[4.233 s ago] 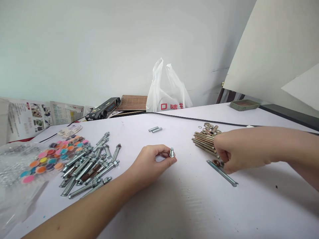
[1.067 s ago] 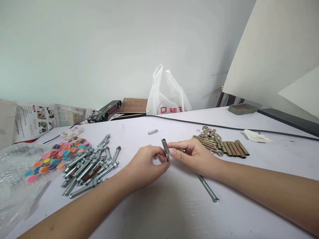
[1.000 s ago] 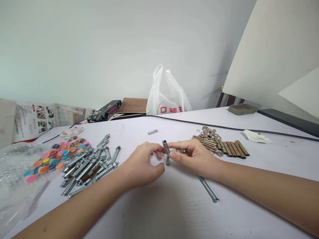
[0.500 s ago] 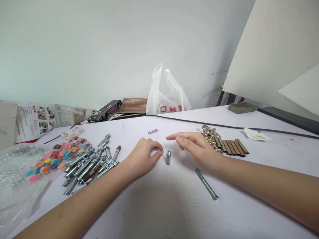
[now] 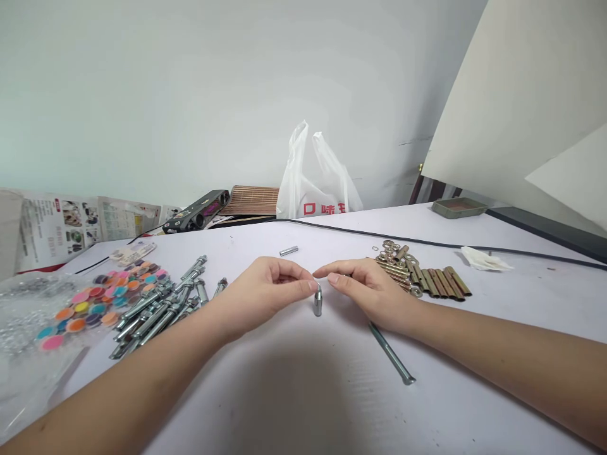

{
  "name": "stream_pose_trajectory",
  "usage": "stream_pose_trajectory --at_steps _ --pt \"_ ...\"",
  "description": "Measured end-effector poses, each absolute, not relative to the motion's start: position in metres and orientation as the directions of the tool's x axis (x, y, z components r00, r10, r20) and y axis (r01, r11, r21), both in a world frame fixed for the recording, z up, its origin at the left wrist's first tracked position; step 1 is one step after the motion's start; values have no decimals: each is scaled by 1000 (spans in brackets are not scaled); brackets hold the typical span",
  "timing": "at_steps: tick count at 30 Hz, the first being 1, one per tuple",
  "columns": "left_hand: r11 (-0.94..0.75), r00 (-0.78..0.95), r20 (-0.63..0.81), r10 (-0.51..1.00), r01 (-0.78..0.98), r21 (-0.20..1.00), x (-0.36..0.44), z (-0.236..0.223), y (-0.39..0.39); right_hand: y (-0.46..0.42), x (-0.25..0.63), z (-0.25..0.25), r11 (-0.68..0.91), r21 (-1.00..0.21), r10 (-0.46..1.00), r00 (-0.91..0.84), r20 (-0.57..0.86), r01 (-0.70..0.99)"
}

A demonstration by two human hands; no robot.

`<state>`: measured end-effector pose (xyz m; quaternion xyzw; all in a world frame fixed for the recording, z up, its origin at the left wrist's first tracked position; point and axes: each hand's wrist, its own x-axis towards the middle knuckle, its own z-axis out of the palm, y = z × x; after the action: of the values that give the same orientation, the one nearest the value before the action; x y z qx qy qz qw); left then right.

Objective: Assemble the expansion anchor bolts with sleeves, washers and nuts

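A short, shiny metal cylinder [image 5: 318, 304] with a narrower top stands upright on the white table. My left hand [image 5: 275, 287] closes thumb and forefinger at its top, partly covering the tip. Just right of it, my right hand [image 5: 367, 284] is open, forefinger stretched towards the left fingertips and thumb apart; nothing shows in its grasp. A long metal bolt [image 5: 392, 355] with a flared end lies below the right hand. Behind the hands, a small metal sleeve [image 5: 289, 251] rests on its side.
Left lie a pile of expansion bolts [image 5: 164, 309], colourful discs [image 5: 97, 308] and a clear plastic bag [image 5: 33, 341]. Washers [image 5: 389, 248] and brass-coloured tubes [image 5: 441, 282] lie right. A white carrier bag [image 5: 322, 189], black cable [image 5: 408, 237] and shallow green tray [image 5: 459, 208] are farther back.
My left hand has moved right, its fingers now meeting the upright cylinder's top. My right hand has shifted slightly left and down, bringing its fingertips nearer the cylinder.
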<state>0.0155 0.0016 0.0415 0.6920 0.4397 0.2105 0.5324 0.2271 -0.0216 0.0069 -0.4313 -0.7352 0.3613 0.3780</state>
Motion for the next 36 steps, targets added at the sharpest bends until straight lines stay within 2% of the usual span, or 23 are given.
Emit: stream_pose_trajectory --at_steps 2,7,13,16,20,26,31,34,36 --pt "-40 504 -192 842 413 910 20 40 -3 -22 226 6 378 -852 889 -398 226 361" --pt "-27 460 -181 869 411 911 25 33 -3 -23 225 -1 332 -810 894 -434 108 483" --pt "-30 426 -171 888 426 904 28 32 -5 -20 227 -7 359 -796 878 -466 111 487" --pt "-190 359 13 933 462 866 31 26 -10 -19 227 -6 366 -788 879 -462 118 495" --pt "-453 387 270 882 535 713 32 14 -16 -20 226 -4 366 -780 883 -455 118 508" --pt "-620 439 439 784 514 593 29 4 -14 -20 224 -6 393 -760 881 -449 150 518" --pt "-643 469 443 764 496 584 25 5 -14 -20 223 -7 394 -754 883 -443 152 525" --pt "-571 443 375 814 495 655 26 8 -13 -21 223 -6 389 -758 884 -444 146 524" --pt "-460 403 277 872 484 744 28 11 -13 -20 223 -6 391 -754 884 -443 148 529"
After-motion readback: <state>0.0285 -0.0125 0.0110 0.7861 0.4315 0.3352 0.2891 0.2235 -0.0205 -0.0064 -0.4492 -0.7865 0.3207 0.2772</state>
